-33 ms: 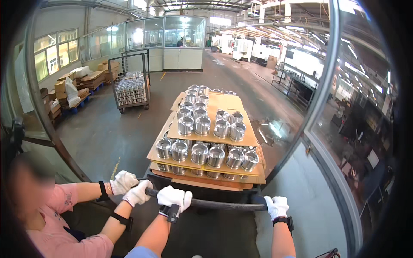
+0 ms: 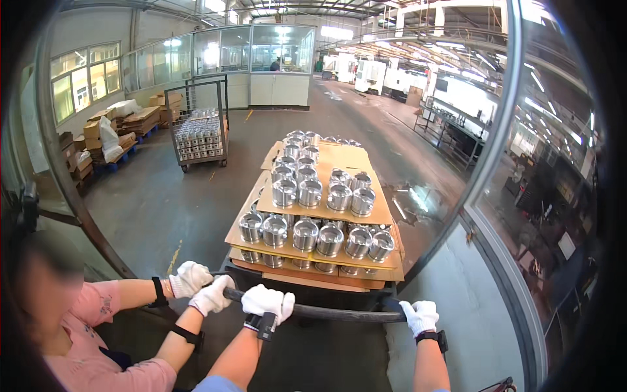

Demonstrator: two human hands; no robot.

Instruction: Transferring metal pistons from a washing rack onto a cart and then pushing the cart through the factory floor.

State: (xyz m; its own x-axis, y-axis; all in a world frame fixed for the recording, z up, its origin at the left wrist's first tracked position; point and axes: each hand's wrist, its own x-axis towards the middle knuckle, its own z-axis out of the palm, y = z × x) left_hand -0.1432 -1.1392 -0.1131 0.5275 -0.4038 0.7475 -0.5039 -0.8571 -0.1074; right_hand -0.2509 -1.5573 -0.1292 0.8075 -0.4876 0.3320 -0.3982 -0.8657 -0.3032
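In a white knitted glove, my left hand [image 2: 268,302] is closed around the dark push bar [image 2: 346,315] of a loaded cart, left of its middle. My gloved right hand [image 2: 419,316] grips the bar's right end. Beyond the bar, the cart carries shiny piston-like metal cylinders [image 2: 305,234] in stacked layers, with cardboard sheets [image 2: 326,212] between them. Just left of my left hand, a co-worker's two gloved hands [image 2: 213,295] are at the bar's left end. Dark bands circle both my wrists, and a small black device sits at the left one.
A metal door frame [image 2: 486,144] rises close on the right, and another post [image 2: 81,202] stands left. Ahead on the left is a wire-sided trolley [image 2: 199,130] of similar cylinders. Flattened cardboard [image 2: 140,119] lies along the left wall; a workbench [image 2: 450,130] stands right.
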